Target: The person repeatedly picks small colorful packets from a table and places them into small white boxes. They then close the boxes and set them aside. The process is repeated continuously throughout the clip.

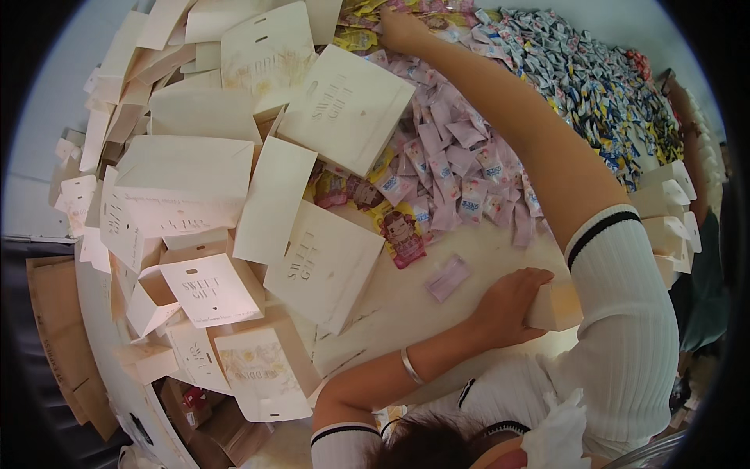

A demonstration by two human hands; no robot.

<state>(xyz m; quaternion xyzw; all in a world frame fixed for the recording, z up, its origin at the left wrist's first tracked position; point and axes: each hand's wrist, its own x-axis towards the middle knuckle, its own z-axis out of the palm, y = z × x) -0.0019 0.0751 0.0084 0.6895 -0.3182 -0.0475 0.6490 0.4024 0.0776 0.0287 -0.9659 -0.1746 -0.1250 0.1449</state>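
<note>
My left hand (508,306), below a silver bangle on the wrist, grips a small cream paper gift box (556,306) at the table's near side. My right arm stretches across the table. At its end, my right hand (404,32) is down among yellow candy packets (356,40) and pink packets (445,6) at the far edge; its fingertips are hard to make out. Between the hands spreads a heap of pale pink wrapped sweets (448,155). One pink sachet (448,278) lies apart near my left hand, and a packet with a cartoon face (403,234) rests close by.
Many cream gift boxes (214,290) with printed lettering are piled along the left. Silver, blue and yellow wrapped candies (586,88) cover the far right. More small boxes (668,217) stand at the right edge, near another person's arm (694,146). Brown cardboard (64,346) leans at far left.
</note>
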